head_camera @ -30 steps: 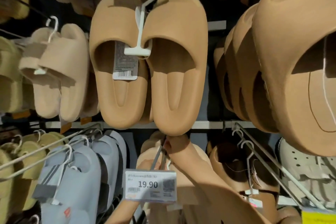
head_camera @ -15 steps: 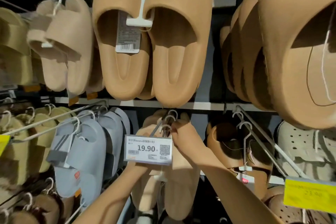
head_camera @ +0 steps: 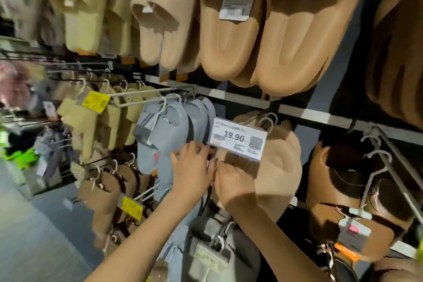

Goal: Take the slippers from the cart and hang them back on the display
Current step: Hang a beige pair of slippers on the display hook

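Observation:
A pair of tan slippers (head_camera: 280, 162) hangs by white hanger hooks (head_camera: 267, 121) on a display peg, behind a white price tag (head_camera: 238, 138) reading 19.90. My right hand (head_camera: 233, 182) is at the pair's left edge just below the tag, with its fingers curled onto the slipper. Beside it, my left hand (head_camera: 192, 167) has spread fingers reaching to the tag's lower left corner and the slipper's edge. The cart is out of view.
Blue-grey slippers (head_camera: 169, 135) hang just left of my hands, and a grey pair (head_camera: 219, 247) hangs below. Large tan slippers (head_camera: 263, 41) fill the row above, brown ones (head_camera: 343, 190) the right. Yellow price tags (head_camera: 95, 101) stick out on pegs at the left. Floor shows at bottom left.
My view has swung down and left. My right hand has dropped from the hooks on the peg to the slipper's side, and my left hand has come out from behind the tag.

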The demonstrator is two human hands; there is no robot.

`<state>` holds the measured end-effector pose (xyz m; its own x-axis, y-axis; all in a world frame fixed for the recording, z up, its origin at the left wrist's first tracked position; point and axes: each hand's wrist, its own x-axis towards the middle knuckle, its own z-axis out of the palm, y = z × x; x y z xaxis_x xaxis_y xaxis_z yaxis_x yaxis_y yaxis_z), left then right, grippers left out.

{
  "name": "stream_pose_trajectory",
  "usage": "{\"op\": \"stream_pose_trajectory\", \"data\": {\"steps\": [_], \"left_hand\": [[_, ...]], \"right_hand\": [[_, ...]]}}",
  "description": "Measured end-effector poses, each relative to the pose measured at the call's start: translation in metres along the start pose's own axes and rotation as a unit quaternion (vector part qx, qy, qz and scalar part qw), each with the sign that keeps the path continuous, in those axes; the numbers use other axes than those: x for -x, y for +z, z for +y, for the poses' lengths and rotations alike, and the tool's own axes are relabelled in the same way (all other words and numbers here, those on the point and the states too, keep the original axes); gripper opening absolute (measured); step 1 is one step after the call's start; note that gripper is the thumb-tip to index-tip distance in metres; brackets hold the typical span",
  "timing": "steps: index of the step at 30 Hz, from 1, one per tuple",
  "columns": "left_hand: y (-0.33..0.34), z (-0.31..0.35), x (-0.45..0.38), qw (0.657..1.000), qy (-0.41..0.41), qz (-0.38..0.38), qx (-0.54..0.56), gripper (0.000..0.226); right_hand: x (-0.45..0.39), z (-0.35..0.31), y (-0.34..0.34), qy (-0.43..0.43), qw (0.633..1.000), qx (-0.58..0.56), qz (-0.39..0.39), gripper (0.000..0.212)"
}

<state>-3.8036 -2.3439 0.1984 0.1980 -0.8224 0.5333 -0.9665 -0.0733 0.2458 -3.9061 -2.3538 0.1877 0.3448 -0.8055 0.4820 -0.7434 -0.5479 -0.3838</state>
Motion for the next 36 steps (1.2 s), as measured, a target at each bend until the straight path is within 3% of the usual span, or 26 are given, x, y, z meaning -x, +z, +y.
{"op": "stream_pose_trajectory", "data": {"steps": [1,2,5,10,15,20,24,28,36], "left_hand": [[-0.01,-0.013,0.013,1.0,0.0,0.021,-0.018,0.024],[-0.02,-0.027,0.025,0.999,-0.013,0.04,-0.033,0.022],[-0.054,-0.069,0.06,0.99,-0.055,0.083,-0.096,0.012],[-0.138,-0.142,0.137,0.963,-0.146,0.131,-0.185,0.027],[-0.227,-0.218,0.247,0.917,-0.275,0.161,-0.239,0.024],[-0.295,-0.275,0.4,0.824,-0.436,0.132,-0.336,0.024],[-0.338,-0.284,0.509,0.717,-0.566,0.112,-0.391,0.027],[-0.368,-0.279,0.586,0.628,-0.645,0.13,-0.415,0.03],[-0.384,-0.261,0.687,0.44,-0.762,0.144,-0.453,0.031]], "right_hand": [[0.0,-0.005,0.012,-0.024,1.0,-0.008,-0.01,0.006],[0.005,-0.018,0.018,-0.06,0.997,0.053,-0.008,0.012],[0.022,-0.077,0.027,-0.189,0.972,0.115,0.08,0.023],[0.048,-0.182,0.047,-0.306,0.946,0.006,0.107,0.021],[0.104,-0.307,0.076,-0.409,0.903,-0.11,0.075,0.025],[0.193,-0.428,0.114,-0.494,0.844,-0.209,0.0,0.027],[0.266,-0.508,0.135,-0.552,0.779,-0.29,-0.062,0.029],[0.329,-0.572,0.145,-0.597,0.719,-0.337,-0.117,0.029],[0.435,-0.669,0.165,-0.715,0.551,-0.401,-0.155,0.026]]}}
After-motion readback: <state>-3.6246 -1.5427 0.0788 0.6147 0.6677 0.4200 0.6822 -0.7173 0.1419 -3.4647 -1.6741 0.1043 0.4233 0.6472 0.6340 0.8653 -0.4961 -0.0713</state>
